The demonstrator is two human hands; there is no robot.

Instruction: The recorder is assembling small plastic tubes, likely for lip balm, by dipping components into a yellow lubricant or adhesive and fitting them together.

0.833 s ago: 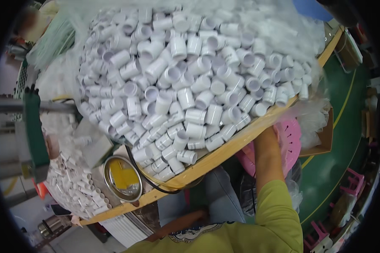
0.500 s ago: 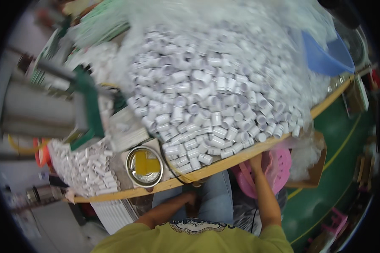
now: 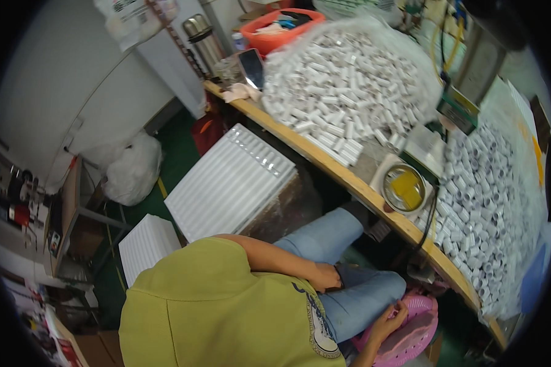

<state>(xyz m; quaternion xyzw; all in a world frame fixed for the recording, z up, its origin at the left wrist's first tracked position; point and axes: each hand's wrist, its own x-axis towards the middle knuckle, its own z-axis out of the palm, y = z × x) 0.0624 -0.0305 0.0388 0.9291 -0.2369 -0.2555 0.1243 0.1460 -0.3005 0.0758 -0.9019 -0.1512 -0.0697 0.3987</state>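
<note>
My left hand point(image 3: 326, 278) rests in my lap between my jeans-clad thighs, its fingers tucked down and hidden. Beside my right knee, my right hand point(image 3: 393, 317) is raised over the near rim of a pink plastic basket point(image 3: 433, 318) with holes in its wall. Its fingers are curled in; what they hold, if anything, is too small to make out. On the bench edge in front of me sits a round metal dish point(image 3: 387, 188) with a yellow block point(image 3: 406, 188) in it.
A wooden-edged bench point(image 3: 349, 177) carries a heap of white tubes point(image 3: 349, 85) and a heap of short white caps point(image 3: 490, 189). Between them stands a green-and-grey machine point(image 3: 462, 107). White ribbed boxes point(image 3: 229, 183) stand at my left; an orange basin point(image 3: 278, 38) and a steel flask point(image 3: 203, 46) lie beyond.
My view has swung to the left, bringing the wall, boxes and tube heap in. My right hand has come up out of the pink basket to its rim; the left stays in my lap.
</note>
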